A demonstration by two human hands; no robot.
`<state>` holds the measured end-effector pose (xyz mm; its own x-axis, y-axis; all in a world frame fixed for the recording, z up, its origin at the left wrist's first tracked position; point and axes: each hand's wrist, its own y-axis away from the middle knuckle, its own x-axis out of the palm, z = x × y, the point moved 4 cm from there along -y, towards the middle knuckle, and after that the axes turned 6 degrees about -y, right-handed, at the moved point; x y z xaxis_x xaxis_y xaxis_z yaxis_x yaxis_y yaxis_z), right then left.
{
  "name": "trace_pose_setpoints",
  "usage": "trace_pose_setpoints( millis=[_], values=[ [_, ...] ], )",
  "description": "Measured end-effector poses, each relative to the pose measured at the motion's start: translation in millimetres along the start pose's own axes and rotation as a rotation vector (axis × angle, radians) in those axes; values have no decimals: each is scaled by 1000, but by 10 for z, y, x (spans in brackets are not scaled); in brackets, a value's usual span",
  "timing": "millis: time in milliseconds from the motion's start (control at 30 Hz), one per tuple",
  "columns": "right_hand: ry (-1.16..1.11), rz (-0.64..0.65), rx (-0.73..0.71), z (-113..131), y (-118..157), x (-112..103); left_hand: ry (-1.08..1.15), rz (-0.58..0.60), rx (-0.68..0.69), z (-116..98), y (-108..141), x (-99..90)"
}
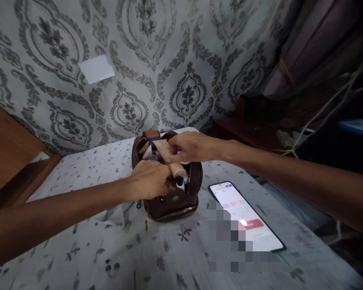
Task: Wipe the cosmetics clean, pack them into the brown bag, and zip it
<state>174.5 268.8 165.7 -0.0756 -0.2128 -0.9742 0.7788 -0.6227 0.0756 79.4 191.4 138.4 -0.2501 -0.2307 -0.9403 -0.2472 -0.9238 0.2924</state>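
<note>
A dark brown zippered bag (171,207) stands unzipped on the patterned sheet. My left hand (149,178) is closed on the front rim of its opening. Over the bag's mouth, the fingers of my right hand (192,147) are closed around a beige squeeze tube (166,152) that lies slanted, its black-capped end (179,181) toward me. Inside, beside the tube, a pink item (147,152), a dark blue item (153,141) and a small round lid (153,158) show. The bag's lower contents are hidden by my hands and the tube.
A phone (254,225) with a lit timer screen lies right of the bag on the white patterned sheet (78,169). Patterned wallpaper (151,92) rises behind, with a white paper (97,69) on it. Wooden furniture (12,149) is at left; white cables (323,104) hang at right.
</note>
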Motion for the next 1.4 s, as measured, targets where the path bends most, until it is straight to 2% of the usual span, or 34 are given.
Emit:
trace_pose_setpoints(
  millis=[200,367,500,867,1000,1200,1300,1400],
  values=[
    [-24,6,38,-3,15,-6,94,-43,60,94,98,-186],
    [-13,0,33,0,4,-1,-32,-19,56,185,197,-348],
    [-18,-1,49,-8,-11,10,-176,60,54,221,225,-332],
    [-45,4,41,24,17,-10,-271,92,119,149,177,-276],
    [-30,5,52,8,2,5,-207,-49,152,152,257,-253],
    [-32,-7,47,-34,-10,49,-35,-309,391,172,519,-58],
    [-26,-13,42,-37,-8,48,-41,-370,417,265,527,40],
    [-31,4,40,-39,-24,56,3,-382,456,332,470,97]
  ],
)
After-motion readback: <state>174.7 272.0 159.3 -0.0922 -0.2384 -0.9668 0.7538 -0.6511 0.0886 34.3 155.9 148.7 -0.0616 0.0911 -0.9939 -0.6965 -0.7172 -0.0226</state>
